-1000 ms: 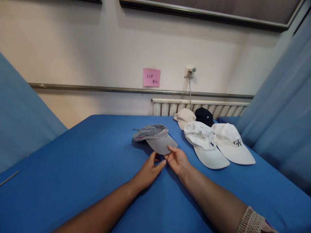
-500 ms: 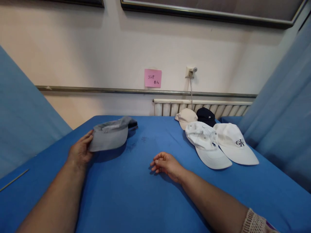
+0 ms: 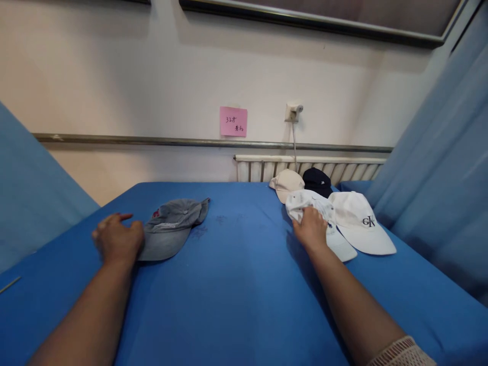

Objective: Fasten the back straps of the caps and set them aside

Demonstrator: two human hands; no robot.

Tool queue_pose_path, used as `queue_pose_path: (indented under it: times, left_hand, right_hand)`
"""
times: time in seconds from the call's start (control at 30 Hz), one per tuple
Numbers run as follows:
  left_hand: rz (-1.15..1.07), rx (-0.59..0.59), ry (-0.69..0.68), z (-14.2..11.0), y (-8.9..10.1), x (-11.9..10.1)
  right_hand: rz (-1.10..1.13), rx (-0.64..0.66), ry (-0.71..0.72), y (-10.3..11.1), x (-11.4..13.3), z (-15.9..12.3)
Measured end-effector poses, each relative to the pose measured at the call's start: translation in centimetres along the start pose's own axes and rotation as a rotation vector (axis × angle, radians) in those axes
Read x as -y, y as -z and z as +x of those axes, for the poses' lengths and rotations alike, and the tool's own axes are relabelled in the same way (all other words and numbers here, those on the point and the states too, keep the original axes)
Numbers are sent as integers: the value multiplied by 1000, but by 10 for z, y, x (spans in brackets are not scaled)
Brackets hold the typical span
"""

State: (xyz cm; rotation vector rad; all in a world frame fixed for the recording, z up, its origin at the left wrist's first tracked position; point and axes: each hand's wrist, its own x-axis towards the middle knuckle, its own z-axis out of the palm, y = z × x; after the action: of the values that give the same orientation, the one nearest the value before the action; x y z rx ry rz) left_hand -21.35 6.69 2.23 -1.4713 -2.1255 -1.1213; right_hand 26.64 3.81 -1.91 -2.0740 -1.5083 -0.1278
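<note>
A grey baseball cap (image 3: 170, 223) rests on the blue cloth at the left, its brim toward me. Beside the brim, my left hand (image 3: 118, 238) is open with fingers spread and slightly blurred, holding nothing. My right hand (image 3: 312, 227) has its fingers closed on the crown of a white cap with a small dark logo (image 3: 341, 246); the hand covers part of that crown. To its right sits another white cap with CK letters (image 3: 360, 218). Behind them are a beige cap (image 3: 288, 183) and a black cap (image 3: 317, 180).
Blue cloth (image 3: 229, 295) covers the table. A thin stick (image 3: 10, 284) lies at the left edge. Blue curtains (image 3: 438, 168) hang on both sides. Along the back wall run a radiator (image 3: 263, 170), a metal rail (image 3: 171, 141) and a plugged-in socket (image 3: 293, 113).
My left hand carried the grey cap leftward, set it down and let go. My right hand left its brim, moved right and took hold of the white cap with the small logo.
</note>
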Motion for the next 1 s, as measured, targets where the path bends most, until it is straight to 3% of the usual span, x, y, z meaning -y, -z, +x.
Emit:
queue_pose_path:
  times: [0.07, 0.17, 0.27, 0.33, 0.47, 0.57, 0.73, 0.83, 0.93, 1.0]
  left_hand:
    - [-29, -11, -108, -13, 0, -32]
    - [-218, 160, -252, -40, -4, -78]
    - [-300, 295, -335, -72, -10, -108]
    - [-408, 427, -339, -91, -13, -120]
    - [-566, 592, -263, -116, -18, -133]
    - [-617, 608, -275, -124, -18, -137]
    - [-624, 554, -535, -125, -10, -140]
    - [-599, 557, -645, -126, -2, -143]
    - [-552, 596, -669, -129, 3, -145]
    - [-542, 622, -660, -131, 5, -147]
  right_hand:
    - [-132, 123, 14, -3, -6, 1]
    - [-191, 215, 49, -8, -9, 3]
    - [-138, 170, 117, -3, -7, 6]
    - [6, 87, 236, 4, -2, 4]
    - [435, -47, 516, 18, 13, -9]
    - [613, -15, 650, 19, 22, -20]
    - [601, 30, 758, 8, 26, -25]
    - [521, -135, 707, 7, 29, -27]
    - [482, -334, 708, 16, 40, -41]
    - [477, -261, 878, 23, 52, -53]
